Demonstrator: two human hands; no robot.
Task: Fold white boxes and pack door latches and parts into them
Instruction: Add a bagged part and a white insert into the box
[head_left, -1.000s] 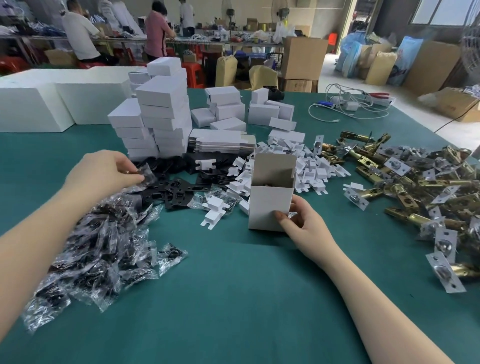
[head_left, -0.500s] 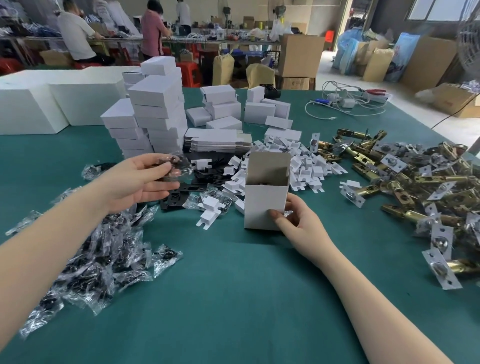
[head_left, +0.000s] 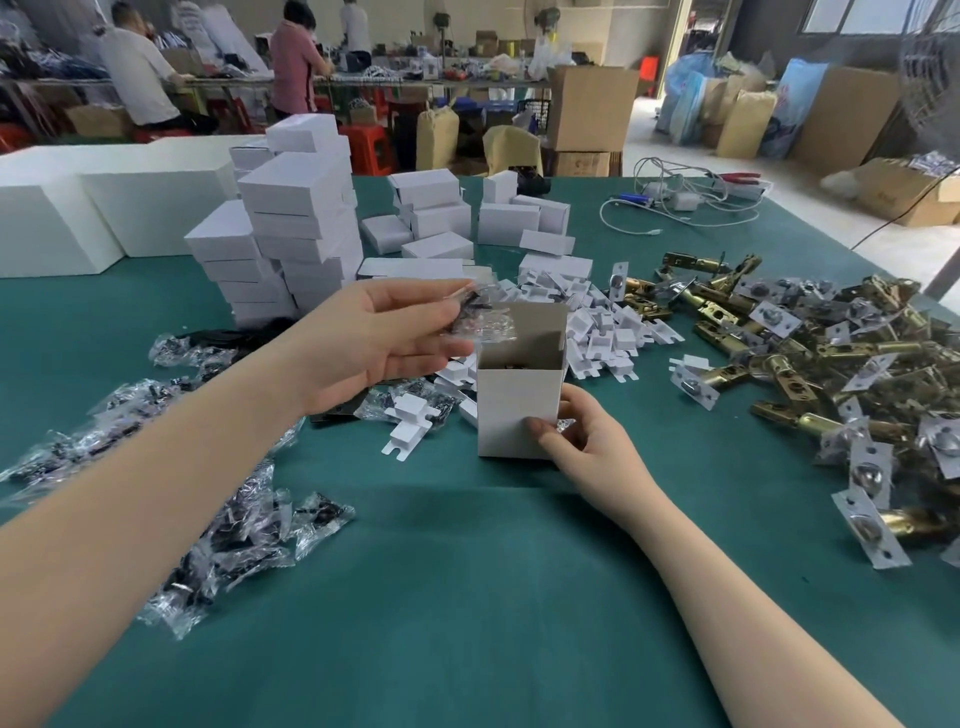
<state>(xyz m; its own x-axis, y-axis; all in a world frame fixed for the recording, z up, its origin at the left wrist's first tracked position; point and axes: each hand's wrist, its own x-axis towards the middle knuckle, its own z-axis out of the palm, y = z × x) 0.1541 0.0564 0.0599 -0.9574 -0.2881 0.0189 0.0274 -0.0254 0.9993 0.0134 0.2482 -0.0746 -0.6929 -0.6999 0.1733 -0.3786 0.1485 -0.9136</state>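
Green tabletop (head_left: 467, 597): open white box (head_left: 519, 410) center, stacked boxes (head_left: 291, 228) back-left, bagged parts (head_left: 228, 551) left, brass latches (head_left: 831, 374) right, white inserts (head_left: 602, 332) behind the box.

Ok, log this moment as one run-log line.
left hand: holds clear parts bag at box mouth | right hand: steadies open white box, upright on green table | bag not yet inside
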